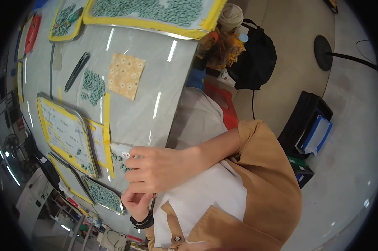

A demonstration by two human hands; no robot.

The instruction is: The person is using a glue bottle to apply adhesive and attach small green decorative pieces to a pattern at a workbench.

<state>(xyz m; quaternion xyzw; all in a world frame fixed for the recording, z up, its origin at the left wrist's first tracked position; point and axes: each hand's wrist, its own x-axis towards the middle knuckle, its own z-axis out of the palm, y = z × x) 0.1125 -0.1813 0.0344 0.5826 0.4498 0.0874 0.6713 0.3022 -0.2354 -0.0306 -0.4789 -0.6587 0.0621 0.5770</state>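
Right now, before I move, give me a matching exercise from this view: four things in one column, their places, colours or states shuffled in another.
1. Floral-print square
2. Loose pile of small pieces
3. White tube
4. Left hand

A. wearing a black wristband
B. tan, with white flowers
C. at the right hand's fingers
D. green, beside the square

Pairs: 1-B, 2-D, 3-C, 4-A

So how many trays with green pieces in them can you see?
4: the large tray at the top, a smaller tray left of it, the labelled tray at middle left, and the silver-rimmed tray below it. Far-left trays are too unclear to tell.
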